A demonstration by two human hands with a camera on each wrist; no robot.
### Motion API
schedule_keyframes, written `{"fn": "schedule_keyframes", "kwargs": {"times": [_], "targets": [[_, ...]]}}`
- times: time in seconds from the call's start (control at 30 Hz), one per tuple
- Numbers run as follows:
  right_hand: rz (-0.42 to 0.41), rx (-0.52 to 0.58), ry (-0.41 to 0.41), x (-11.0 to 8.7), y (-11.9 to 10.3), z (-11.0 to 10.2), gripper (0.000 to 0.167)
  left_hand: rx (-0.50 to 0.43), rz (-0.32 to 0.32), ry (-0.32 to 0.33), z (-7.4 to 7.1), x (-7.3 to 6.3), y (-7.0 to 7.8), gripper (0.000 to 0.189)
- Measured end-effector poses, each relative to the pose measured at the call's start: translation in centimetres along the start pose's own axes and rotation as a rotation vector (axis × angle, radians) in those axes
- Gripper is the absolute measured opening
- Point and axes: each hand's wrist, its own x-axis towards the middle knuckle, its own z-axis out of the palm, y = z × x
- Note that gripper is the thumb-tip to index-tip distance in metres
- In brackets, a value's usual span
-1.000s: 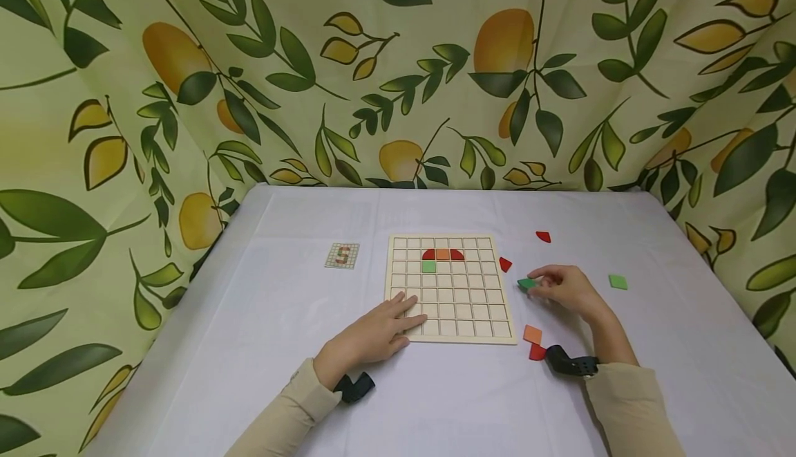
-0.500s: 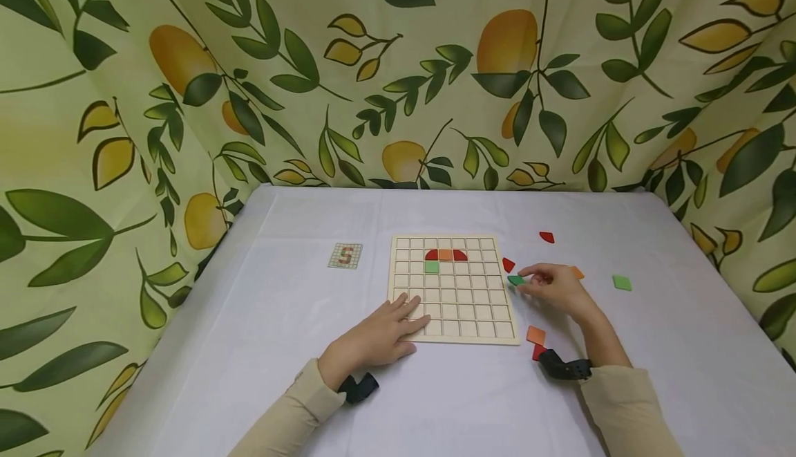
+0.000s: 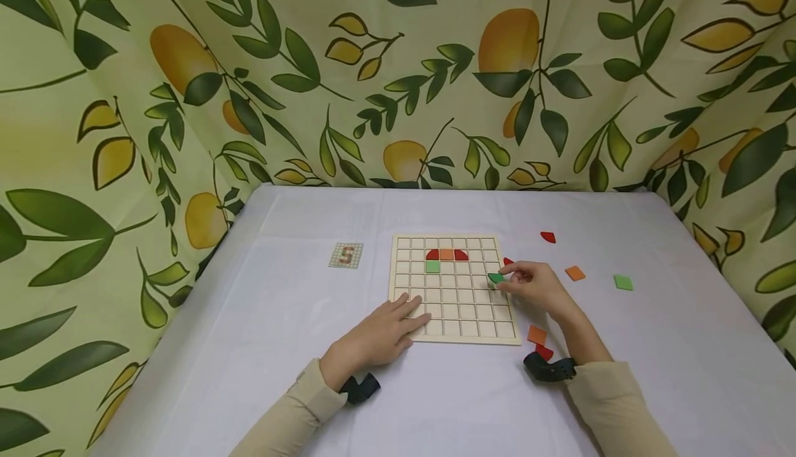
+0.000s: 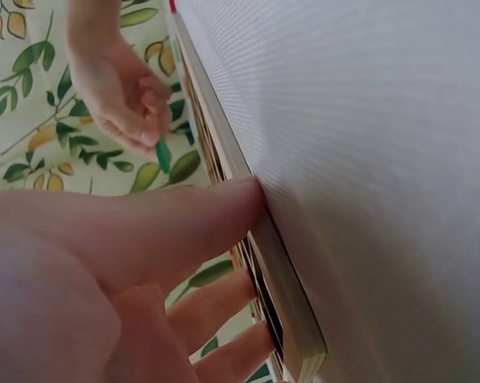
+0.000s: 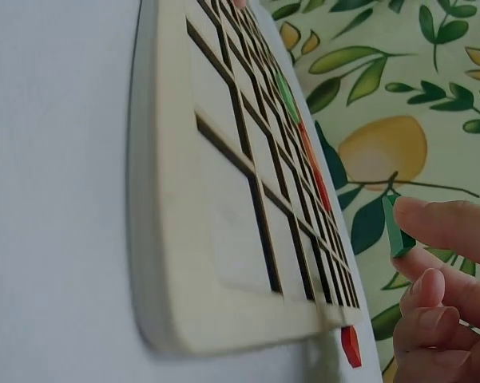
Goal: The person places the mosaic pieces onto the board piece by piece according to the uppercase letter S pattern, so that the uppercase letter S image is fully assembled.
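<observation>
The right hand [image 3: 537, 287] pinches the dark-green piece [image 3: 495, 278], best lowered level, over the right edge of the board [image 3: 452, 312], while the left hand [image 3: 376, 333], fingers spread, should brace its near-left corner.

A pale curtain [image 3: 429, 25] with a bold leaf-and-fruit print fills the upper part of the head view and runs down both side edges; below it, white cloth [image 3: 292, 222] covers the worktop [image 3: 448, 415].

Soft, even light in the head view, faint shadows on the white tablecloth [image 3: 448, 402], dimmer, softer wrist views
</observation>
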Motion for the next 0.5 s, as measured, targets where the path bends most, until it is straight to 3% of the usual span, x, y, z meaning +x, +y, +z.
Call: {"fn": "schedule_keyframes", "kwargs": {"times": [0.5], "targets": [[-0.032, 0.078, -0.027, 0.5, -1.2, 2.4, 0.035, -0.017, -0.025, -0.006, -0.1, 0.2, 0.0, 0.049]]}}
